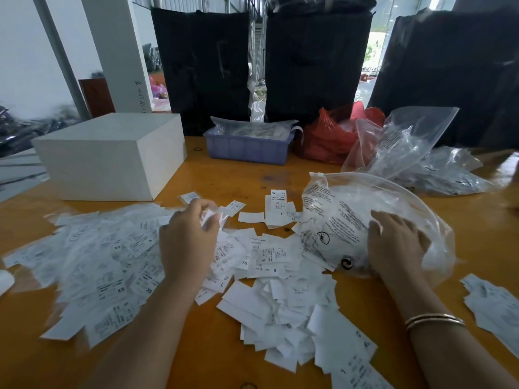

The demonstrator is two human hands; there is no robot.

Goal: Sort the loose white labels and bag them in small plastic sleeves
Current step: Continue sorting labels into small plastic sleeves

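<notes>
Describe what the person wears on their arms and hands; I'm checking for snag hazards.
Both forearms are bare, with no sleeves in view and no gloves. The right wrist carries thin gold-coloured bangles. The left hand and right hand show no visible rings.

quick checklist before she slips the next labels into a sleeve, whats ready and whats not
1. Labels in hand: ok. The left hand pinches a few white labels above the pile.
2. Sleeve open and ready: cannot tell. Something clear shows at the left fingertips, but it is blurred.
3. Right hand free: not ok. The right hand rests on the big clear bag.
4. Same size in the pinch: cannot tell. The print there is unreadable.
5. Pile sorted: not ok. XS, S and L labels lie mixed in the loose pile.
6. Bin for finished sleeves: ok. The blue bin sits at the back of the table.
</notes>
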